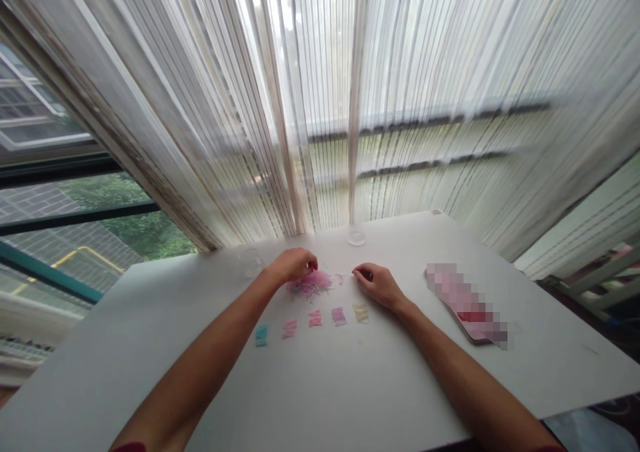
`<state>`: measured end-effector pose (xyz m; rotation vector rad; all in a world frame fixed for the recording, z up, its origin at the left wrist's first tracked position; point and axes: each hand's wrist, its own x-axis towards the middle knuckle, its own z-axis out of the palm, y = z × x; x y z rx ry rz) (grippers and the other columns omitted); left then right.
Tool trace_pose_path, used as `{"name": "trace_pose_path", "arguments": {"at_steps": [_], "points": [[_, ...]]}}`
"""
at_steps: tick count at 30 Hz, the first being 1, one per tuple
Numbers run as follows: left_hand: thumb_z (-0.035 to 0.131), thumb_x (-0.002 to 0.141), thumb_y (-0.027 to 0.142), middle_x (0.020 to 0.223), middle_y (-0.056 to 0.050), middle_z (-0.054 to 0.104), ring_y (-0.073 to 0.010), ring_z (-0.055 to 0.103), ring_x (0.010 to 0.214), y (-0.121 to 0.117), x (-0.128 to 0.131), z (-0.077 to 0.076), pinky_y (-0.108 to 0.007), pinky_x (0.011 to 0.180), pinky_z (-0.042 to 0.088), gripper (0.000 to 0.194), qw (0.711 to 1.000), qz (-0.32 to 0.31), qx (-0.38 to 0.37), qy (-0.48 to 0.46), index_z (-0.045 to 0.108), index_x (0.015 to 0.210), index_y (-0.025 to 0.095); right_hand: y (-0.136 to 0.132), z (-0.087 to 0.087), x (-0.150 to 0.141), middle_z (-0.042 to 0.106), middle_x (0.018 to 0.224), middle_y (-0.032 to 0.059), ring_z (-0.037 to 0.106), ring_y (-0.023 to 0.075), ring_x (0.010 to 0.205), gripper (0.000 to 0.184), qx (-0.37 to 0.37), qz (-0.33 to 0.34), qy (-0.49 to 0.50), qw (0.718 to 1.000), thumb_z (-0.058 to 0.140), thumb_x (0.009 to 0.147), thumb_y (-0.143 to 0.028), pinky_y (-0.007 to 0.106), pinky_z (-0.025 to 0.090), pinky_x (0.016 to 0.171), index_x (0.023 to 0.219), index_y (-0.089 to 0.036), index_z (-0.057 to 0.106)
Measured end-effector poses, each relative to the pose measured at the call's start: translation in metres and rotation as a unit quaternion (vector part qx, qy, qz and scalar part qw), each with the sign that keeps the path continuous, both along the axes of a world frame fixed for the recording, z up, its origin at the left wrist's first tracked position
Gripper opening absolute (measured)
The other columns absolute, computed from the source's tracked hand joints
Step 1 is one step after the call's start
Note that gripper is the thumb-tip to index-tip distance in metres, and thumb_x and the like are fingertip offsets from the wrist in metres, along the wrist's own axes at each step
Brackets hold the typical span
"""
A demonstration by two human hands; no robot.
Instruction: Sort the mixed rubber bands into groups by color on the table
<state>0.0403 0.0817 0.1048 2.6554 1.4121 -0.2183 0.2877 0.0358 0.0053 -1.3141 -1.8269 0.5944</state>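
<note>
A heap of small thin pieces (316, 281), mostly pink, lies on the white table. My left hand (295, 264) is at the heap's far left side, its fingers pinched together; whatever is between them is hidden. To the right of the heap, my right hand (379, 283) rests with thumb and fingertips closed, and I cannot make out anything in them. Nearer to me is a row of small sorted groups: teal (261, 335), pink (290, 329), red-pink (315, 318), purple (339, 315) and pale yellow (360, 313). A few pinkish pieces (341, 279) lie between my hands.
A clear round dish or lid (357, 239) sits at the table's (280, 399) back edge. Another clear container (250, 260) stands behind my left forearm. On the right lies a pink, long flat object (457, 299), partly blurred out. Sheer curtains (320, 105) hang behind the table.
</note>
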Motion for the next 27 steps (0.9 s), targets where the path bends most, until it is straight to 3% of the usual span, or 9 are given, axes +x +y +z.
{"name": "trace_pose_path", "arguments": {"at_steps": [8, 14, 19, 24, 27], "points": [[0.059, 0.082, 0.018, 0.092, -0.001, 0.076, -0.0167, 0.066, 0.082, -0.004, -0.002, 0.006, -0.022, 0.067, 0.044, 0.022, 0.999, 0.002, 0.014, -0.037, 0.077, 0.094, 0.023, 0.000, 0.000, 0.000, 0.070, 0.079, 0.0041, 0.060, 0.0165, 0.069, 0.022, 0.006, 0.005, -0.023, 1.000, 0.055, 0.088, -0.031, 0.029, 0.050, 0.071, 0.087, -0.018, 0.073], [0.060, 0.083, 0.019, 0.092, -0.002, 0.075, -0.0165, 0.066, 0.081, -0.006, -0.004, -0.002, -0.022, 0.069, 0.045, 0.021, 0.999, -0.007, 0.009, -0.043, 0.076, 0.096, 0.024, 0.006, 0.005, -0.005, 0.066, 0.083, 0.0039, 0.059, 0.0151, 0.070, 0.019, -0.004, 0.038, -0.094, 0.995, 0.061, 0.086, -0.026, 0.028, 0.048, 0.073, 0.098, -0.018, 0.073], [0.061, 0.083, 0.022, 0.099, -0.002, 0.074, -0.0167, 0.067, 0.083, -0.006, -0.006, -0.008, -0.022, 0.070, 0.047, 0.021, 0.999, -0.012, 0.005, -0.030, 0.076, 0.097, 0.025, 0.017, 0.017, -0.023, 0.064, 0.082, 0.0036, 0.058, 0.0129, 0.066, 0.012, -0.030, 0.087, -0.140, 0.986, 0.065, 0.084, -0.018, 0.026, 0.047, 0.071, 0.090, -0.018, 0.075], [0.063, 0.082, 0.026, 0.108, -0.006, 0.072, -0.0198, 0.068, 0.088, -0.007, -0.007, -0.011, -0.025, 0.073, 0.049, 0.032, 1.000, 0.001, 0.005, -0.015, 0.072, 0.113, 0.025, 0.025, 0.020, -0.037, 0.067, 0.080, 0.0039, 0.060, 0.0135, 0.067, 0.013, -0.038, 0.100, -0.119, 0.987, 0.065, 0.083, -0.017, 0.025, 0.047, 0.069, 0.090, -0.017, 0.075], [0.060, 0.083, 0.021, 0.104, -0.006, 0.073, -0.0213, 0.068, 0.091, -0.007, -0.005, -0.015, -0.026, 0.076, 0.049, 0.031, 1.000, 0.001, 0.000, -0.010, 0.074, 0.110, 0.025, 0.024, 0.018, -0.033, 0.069, 0.079, 0.0042, 0.062, 0.0149, 0.068, 0.014, -0.030, 0.089, -0.088, 0.992, 0.063, 0.084, -0.021, 0.026, 0.049, 0.068, 0.091, -0.017, 0.075]]}}
